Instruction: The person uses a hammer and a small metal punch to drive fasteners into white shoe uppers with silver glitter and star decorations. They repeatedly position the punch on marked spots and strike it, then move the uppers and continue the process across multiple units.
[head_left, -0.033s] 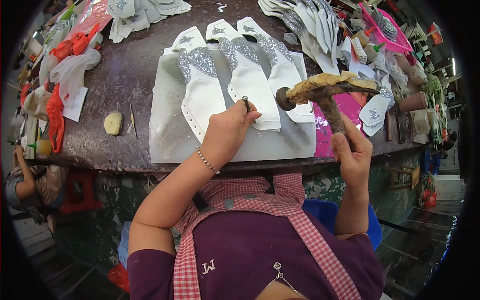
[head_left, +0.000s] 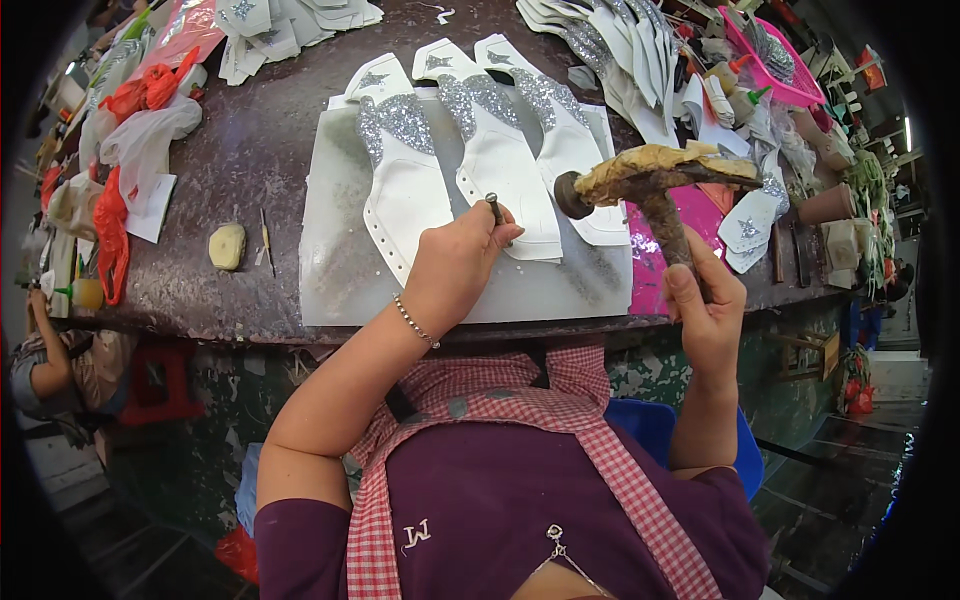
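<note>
Dark, scuffed desk [head_left: 270, 150], spans the view. White board [head_left: 335, 285] flat on it at the near edge. Stack of white and glitter pieces [head_left: 610, 50] at far right, pink basket [head_left: 793, 93] beyond it. Three cut pieces on the board, roughly side by side, white with silver glitter bands: left piece [head_left: 405, 190], middle piece [head_left: 508, 170], right piece [head_left: 575, 160]. Hammer [head_left: 655, 190], head wrapped in tattered yellowish covering, raised above the board's right side, apart from the pieces. Right hand [head_left: 712, 305]: grip closed around the handle, head up. Left hand [head_left: 465, 255]: over the middle piece's near part, grip pinched closed on a short metal rod, round end up; lower tip hidden, can't tell if it touches. Pale yellow lump [head_left: 227, 246] left of the board, thin tool [head_left: 266, 240] just beside it. Metal rod [head_left: 494, 204]. Small holes [head_left: 380, 238] along left piece's left edge.
</note>
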